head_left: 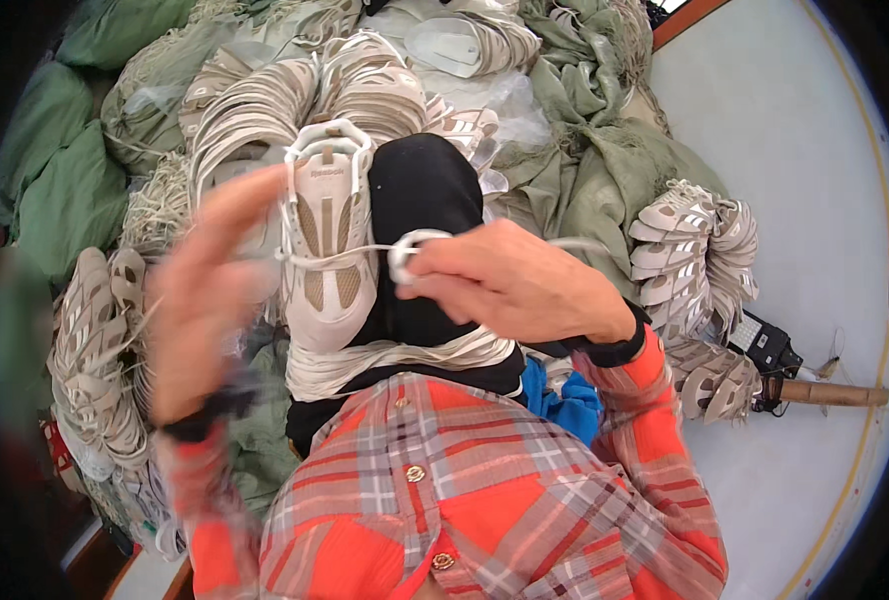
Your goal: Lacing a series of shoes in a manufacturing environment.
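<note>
A beige and white shoe upper point(310, 312) with mesh panels lies on my left leg, its tongue pointing away from me. From its lower lacing a white shoelace point(365, 249) runs right to my right hand point(525, 278). The fingers of that hand are closed on a looped coil of the lace, above my black-trousered right leg. My left hand point(205, 300), smeared by motion, is beside the upper's left edge. Its index finger reaches toward the collar; whether it grips anything is unclear. A bundle of white laces point(395, 362) lies across my lap.
Stacks of similar shoe uppers point(255, 110) lie ahead, with more uppers at left point(95, 350) and right point(700, 250). Green sacks point(595, 180) surround them. A blue cloth point(563, 400) is by my right hip. A wooden stick point(835, 393) and black device point(768, 345) lie far right.
</note>
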`<state>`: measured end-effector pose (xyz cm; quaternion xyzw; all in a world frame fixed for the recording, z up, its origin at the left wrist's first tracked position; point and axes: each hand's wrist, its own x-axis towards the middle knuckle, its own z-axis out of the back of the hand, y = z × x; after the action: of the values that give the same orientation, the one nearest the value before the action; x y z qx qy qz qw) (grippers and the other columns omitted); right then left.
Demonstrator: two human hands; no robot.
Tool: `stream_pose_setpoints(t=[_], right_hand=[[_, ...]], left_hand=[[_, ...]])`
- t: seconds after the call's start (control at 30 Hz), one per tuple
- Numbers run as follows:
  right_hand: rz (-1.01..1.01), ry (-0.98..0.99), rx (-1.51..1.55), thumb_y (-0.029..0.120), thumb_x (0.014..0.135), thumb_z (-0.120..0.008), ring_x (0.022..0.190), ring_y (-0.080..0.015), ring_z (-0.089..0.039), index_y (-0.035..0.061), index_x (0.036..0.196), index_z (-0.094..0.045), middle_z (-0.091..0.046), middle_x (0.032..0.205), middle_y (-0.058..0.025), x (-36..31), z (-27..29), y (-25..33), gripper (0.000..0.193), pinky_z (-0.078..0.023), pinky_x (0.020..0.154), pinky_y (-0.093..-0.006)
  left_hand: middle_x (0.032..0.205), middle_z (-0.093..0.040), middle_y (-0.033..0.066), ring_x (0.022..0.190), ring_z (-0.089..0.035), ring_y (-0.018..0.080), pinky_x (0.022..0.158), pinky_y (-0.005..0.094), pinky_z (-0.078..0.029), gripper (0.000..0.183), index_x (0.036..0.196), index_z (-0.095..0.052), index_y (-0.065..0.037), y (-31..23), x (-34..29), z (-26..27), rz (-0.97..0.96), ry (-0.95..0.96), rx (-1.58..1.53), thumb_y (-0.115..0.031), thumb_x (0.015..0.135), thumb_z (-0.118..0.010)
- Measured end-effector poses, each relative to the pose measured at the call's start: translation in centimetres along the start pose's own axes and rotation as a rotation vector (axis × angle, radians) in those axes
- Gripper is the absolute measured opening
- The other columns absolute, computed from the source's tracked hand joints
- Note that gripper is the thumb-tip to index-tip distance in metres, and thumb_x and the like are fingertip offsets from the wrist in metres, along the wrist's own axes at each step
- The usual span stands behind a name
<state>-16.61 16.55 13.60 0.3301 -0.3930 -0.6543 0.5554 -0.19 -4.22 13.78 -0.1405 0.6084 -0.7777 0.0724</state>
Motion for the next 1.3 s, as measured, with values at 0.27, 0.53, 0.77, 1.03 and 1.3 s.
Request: stream_pose_setpoints(t=[0.27, 0.53, 0.77, 1.03, 1.3], right_hand=[[0.064, 0.129, -0.103, 0.009, 0.086, -0.057, 0.07, -0.0256, -0.059, 0.0005, 0.089, -0.06, -0.06, 0.078, -0.0114, -4.2, 3.7, -5.6, 0.01, -0.046, 0.062, -0.0334], [-0.042, -0.357, -0.969, 0.007, 0.084, -0.053, 0.071, -0.0319, -0.057, 0.0065, 0.085, -0.066, -0.061, 0.085, -0.0132, -6.9, 0.7, -16.4, 0.013, -0.045, 0.061, -0.0383], [-0.242, -0.919, 1.607, 0.01, 0.091, -0.047, 0.093, -0.0205, -0.061, -0.0059, 0.113, -0.056, -0.062, 0.103, -0.0141, -5.8, 0.1, -19.6, 0.028, -0.051, 0.086, -0.0324], [-0.363, -0.418, 0.416, 0.004, 0.09, -0.048, 0.068, -0.0211, -0.065, 0.0002, 0.106, -0.056, -0.066, 0.08, -0.0139, 1.9, -6.0, -7.2, 0.018, -0.052, 0.065, -0.0309], [-0.033, -0.433, -0.36, 0.0, 0.082, -0.049, 0.071, -0.0368, -0.059, 0.0003, 0.092, -0.048, -0.057, 0.077, -0.0178, 5.1, -12.0, -7.5, 0.01, -0.048, 0.063, -0.0432]], left_hand=[[0.058, -0.053, 0.0033, 0.054, -0.045, 0.0068, 0.049, 0.0232, -0.035, 0.014, 0.082, -0.065, 0.002, -0.7, -0.9, 0.4, 0.241, 0.26, 0.242, -0.011, 0.086, -0.061], [0.049, -0.05, 0.002, 0.041, -0.045, 0.0113, 0.042, 0.0271, -0.033, 0.01, 0.083, -0.068, -0.003, -7.1, -5.8, 3.8, 0.598, 0.279, 0.445, -0.011, 0.083, -0.062], [0.06, -0.058, 0.0067, 0.054, -0.057, 0.0285, 0.047, 0.0367, -0.043, 0.011, 0.087, -0.065, -0.01, -2.7, -7.5, -1.8, 0.199, 0.763, 0.854, -0.018, 0.08, -0.063], [0.078, -0.055, 0.0115, 0.069, -0.058, 0.0227, 0.062, 0.0317, -0.046, 0.014, 0.094, -0.061, -0.001, 4.5, -2.2, -2.0, 0.177, -0.243, 0.423, -0.004, 0.08, -0.062], [0.082, -0.05, 0.0074, 0.064, -0.053, 0.0159, 0.059, 0.0267, -0.045, 0.021, 0.098, -0.059, -0.002, 10.7, -1.9, -3.3, 0.137, -0.257, 0.346, 0.001, 0.078, -0.063]])
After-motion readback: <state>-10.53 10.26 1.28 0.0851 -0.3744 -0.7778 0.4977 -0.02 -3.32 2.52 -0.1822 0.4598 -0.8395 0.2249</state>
